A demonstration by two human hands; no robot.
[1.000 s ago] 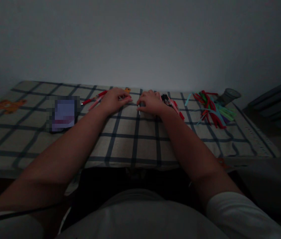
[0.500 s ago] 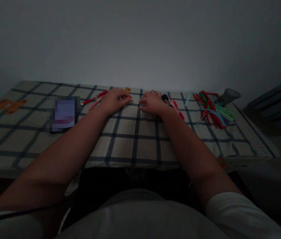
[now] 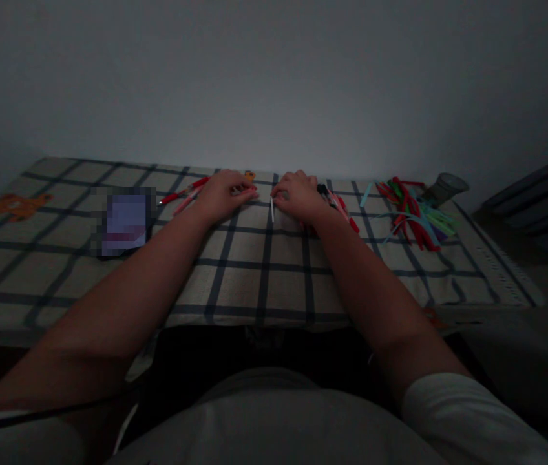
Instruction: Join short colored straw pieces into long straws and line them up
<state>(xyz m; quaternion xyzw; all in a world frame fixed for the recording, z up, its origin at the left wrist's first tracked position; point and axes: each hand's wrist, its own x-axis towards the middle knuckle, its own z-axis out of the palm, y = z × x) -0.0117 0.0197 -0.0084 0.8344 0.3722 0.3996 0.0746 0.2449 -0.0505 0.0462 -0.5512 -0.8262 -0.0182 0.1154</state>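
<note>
- Tablecloth [image 3: 245, 287], across the middle: pale beige, crossed by a dark blue grid.
- Animal-like figure [image 3: 15, 206], far left: orange.
- Screen [image 3: 126, 216], left: violet-blue, with a maroon band, blurred into squares.
- Pens [image 3: 171, 198], left of centre: red and pink.
- Slim stick [image 3: 272, 210], centre: white.
- Pen cluster [image 3: 354, 225], right of centre: I make out red, pink, black.
- Strips [image 3: 417, 223], right: red, green, light blue, purple.
- Wall [image 3: 274, 84], top: plain grey.

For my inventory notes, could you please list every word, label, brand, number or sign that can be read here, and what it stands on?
No text can be read.
Phone-like device: screen pixelated, unreadable.
Tablecloth: marks along its right edge, too blurred to read.
Red pen: any print is too small to tell.
</note>
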